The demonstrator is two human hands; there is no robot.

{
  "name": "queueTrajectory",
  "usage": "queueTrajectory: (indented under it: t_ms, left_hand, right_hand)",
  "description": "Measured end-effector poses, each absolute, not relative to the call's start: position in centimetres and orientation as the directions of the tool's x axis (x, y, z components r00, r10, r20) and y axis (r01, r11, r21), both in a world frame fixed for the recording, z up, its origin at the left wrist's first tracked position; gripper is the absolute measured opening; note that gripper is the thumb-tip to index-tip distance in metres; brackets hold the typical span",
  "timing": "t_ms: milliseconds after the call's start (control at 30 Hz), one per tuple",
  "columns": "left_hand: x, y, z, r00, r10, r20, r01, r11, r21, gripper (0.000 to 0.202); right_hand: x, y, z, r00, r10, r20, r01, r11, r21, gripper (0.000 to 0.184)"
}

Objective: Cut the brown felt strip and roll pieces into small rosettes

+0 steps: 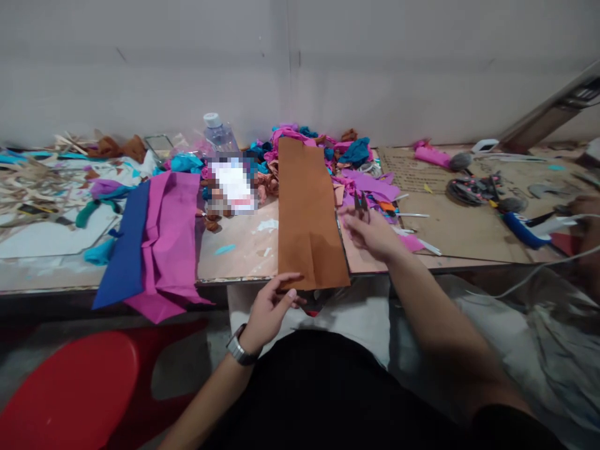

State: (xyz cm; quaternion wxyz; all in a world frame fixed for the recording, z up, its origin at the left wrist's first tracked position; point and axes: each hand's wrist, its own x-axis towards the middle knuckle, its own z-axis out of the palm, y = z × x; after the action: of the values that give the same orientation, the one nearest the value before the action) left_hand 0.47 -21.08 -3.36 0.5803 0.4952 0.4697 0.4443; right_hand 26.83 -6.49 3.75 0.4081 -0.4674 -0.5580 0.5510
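Centrally, a long brown sheet (307, 212) lies lengthwise on the worktable (239, 247), running from the scrap pile in the upper middle of the frame down to the table's near edge, which it slightly overhangs. My left hand (269, 309), lower centre, pinches the sheet's near end, with the thumb on top and the fingers curled beneath. The wrist bends upward, and a wristwatch (239, 350) sits on it. My right hand (372, 234) hovers just right of the sheet, near its middle, with the forearm reaching in from the lower right. Its fingers are closed around a small pair of snips (361, 203), blades pointing away from me, close to the sheet's right edge but not touching it.

Left of the sheet, a magenta cloth (171, 244) and a blue cloth (124, 250) drape over the table edge. Beyond them stands a clear water bottle (218, 132). Pink, teal and brown scraps (328, 144) crowd the sheet's far end. At the right edge of the frame another person's hand (585, 206) rests near a blue-handled tool (520, 228). A red stool (65, 394) fills the lower left corner.
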Motion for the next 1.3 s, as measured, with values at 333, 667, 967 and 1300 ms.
queueTrajectory:
  t_ms: [333, 667, 967, 1300]
  left_hand:
    - [0.7, -19.9, -4.3, 0.228, 0.967, -0.114, -0.074, 0.134, 0.988, 0.041]
    - [0.4, -20.2, -4.4, 0.189, 0.978, -0.091, -0.078, 0.107, 0.991, 0.044]
    - [0.4, -19.9, -4.5, 0.209, 0.977, -0.039, 0.043, 0.031, 0.999, 0.04]
    - [-0.2, -19.9, -4.7, 0.17, 0.985, 0.019, 0.103, -0.037, 0.994, 0.033]
  right_hand:
    - [22.9, -26.5, -3.6, -0.509, 0.741, -0.437, -0.405, -0.655, -0.638, 0.045]
    - [20.3, -26.9, -3.5, -0.441, 0.766, -0.468, -0.565, -0.642, -0.518, 0.041]
    - [20.0, -26.9, -2.9, -0.431, 0.741, -0.515, -0.577, -0.665, -0.474, 0.037]
    - [19.4, -26.4, -2.7, -0.406, 0.778, -0.479, -0.583, -0.624, -0.52, 0.031]
